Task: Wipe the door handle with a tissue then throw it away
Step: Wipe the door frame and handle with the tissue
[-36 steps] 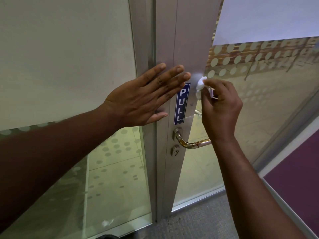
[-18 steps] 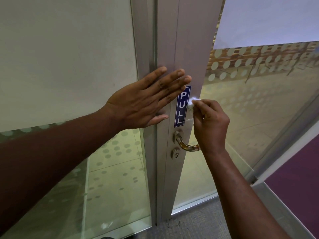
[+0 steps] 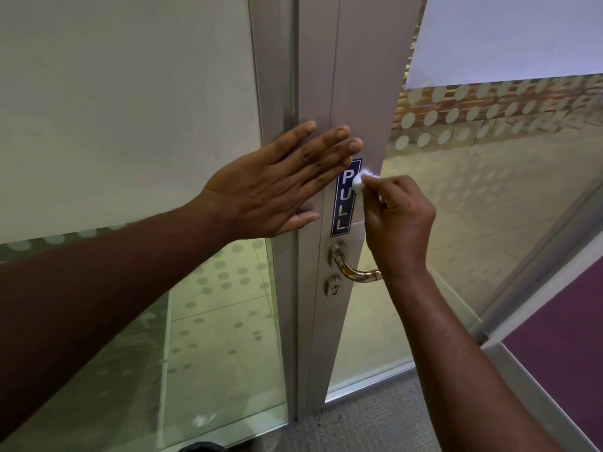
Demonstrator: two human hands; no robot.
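Observation:
A brass-coloured lever door handle [image 3: 350, 267] sticks out of the grey metal door stile, above a small keyhole [image 3: 333, 286]. My right hand [image 3: 396, 226] pinches a small wad of white tissue [image 3: 360, 181] and presses it on the stile beside the blue PULL sign [image 3: 345, 199], above the handle. The wrist hides the handle's far end. My left hand [image 3: 277, 187] lies flat with fingers spread on the door frame and stile, to the left of the sign.
The glass door [image 3: 489, 190] with frosted dots stands partly open to the right. A fixed frosted glass panel [image 3: 130, 125] fills the left. Grey carpet [image 3: 368, 425] lies below, and a purple floor area [image 3: 561, 347] shows at the lower right.
My right hand with the tissue has moved left and slightly down, from the door's edge onto the stile beside the PULL sign. My left hand has stayed flat in place.

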